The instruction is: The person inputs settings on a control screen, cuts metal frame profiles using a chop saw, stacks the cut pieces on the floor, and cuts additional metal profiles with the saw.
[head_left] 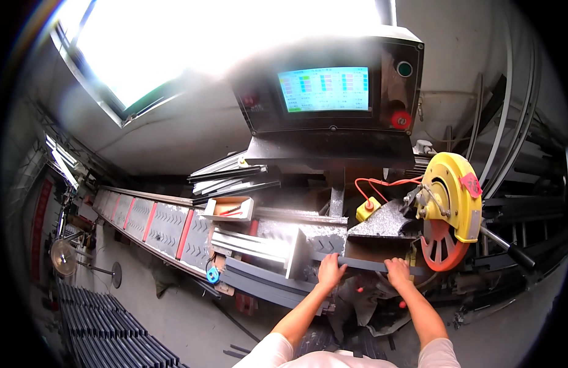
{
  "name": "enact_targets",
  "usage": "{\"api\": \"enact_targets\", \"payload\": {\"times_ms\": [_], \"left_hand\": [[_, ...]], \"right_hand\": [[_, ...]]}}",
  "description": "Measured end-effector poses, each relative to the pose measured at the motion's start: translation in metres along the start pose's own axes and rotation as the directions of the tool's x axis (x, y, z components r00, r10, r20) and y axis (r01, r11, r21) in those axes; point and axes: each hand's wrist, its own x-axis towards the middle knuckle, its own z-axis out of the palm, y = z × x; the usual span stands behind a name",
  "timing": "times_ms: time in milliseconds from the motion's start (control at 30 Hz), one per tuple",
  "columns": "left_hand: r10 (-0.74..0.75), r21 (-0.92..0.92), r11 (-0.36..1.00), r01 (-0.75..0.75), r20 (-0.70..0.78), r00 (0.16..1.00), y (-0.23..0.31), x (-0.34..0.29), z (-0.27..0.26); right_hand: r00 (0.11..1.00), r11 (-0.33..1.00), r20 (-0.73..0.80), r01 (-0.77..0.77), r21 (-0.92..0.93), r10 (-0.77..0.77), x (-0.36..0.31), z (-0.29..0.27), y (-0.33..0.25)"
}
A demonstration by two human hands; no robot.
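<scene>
My left hand (330, 270) is closed around a long dark grey metal profile (366, 265), its thumb pointing to the right. A short way to the right, my right hand (397, 271) grips the same profile, fingers curled over its top. The bar lies along the near edge of the machine bed, and its right end reaches toward the cut-off saw (446, 190), which has a yellow guard and an orange lower cover (443, 245). Just left of my left hand stands a silver metal stop block (296, 253).
A control box with a lit screen (324, 89) hangs above the bed. Leftward runs a long bench (164, 227) with red stripes, bearing a small open box (230, 208). A blue tape measure (213, 274) sits at its near edge. Stacked dark profiles (112, 325) lie lower left; a fan (64, 256) stands beyond.
</scene>
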Motion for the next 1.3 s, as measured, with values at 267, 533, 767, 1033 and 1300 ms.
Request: {"api": "enact_targets", "payload": {"times_ms": [267,533,767,1033,1300], "left_hand": [[0.465,0.395,0.795,-0.460,0.089,0.881,-0.050,0.055,-0.003],[0.496,0.497,0.713,-0.494,0.140,0.857,-0.070,0.088,0.025],[0.554,0.438,0.710,-0.552,0.137,0.821,-0.050,0.124,0.003],[0.468,0.430,0.730,-0.532,0.253,0.847,-0.029,0.111,0.005],[0.525,0.399,0.721,-0.566,0.218,0.822,-0.017,0.103,0.021]], "right_hand": [[0.989,0.990,-0.031,0.141,-0.027,-0.142,0.067,0.020,-0.049],[0.974,0.994,-0.225,0.027,0.102,-0.003,0.054,0.000,-0.097],[0.993,0.934,-0.065,-0.068,0.351,0.096,-0.017,-0.008,-0.158],[0.985,0.887,0.047,-0.168,0.431,0.164,-0.085,0.001,-0.162],[0.967,0.884,-0.124,-0.145,0.445,0.221,-0.062,-0.031,-0.143]]}}
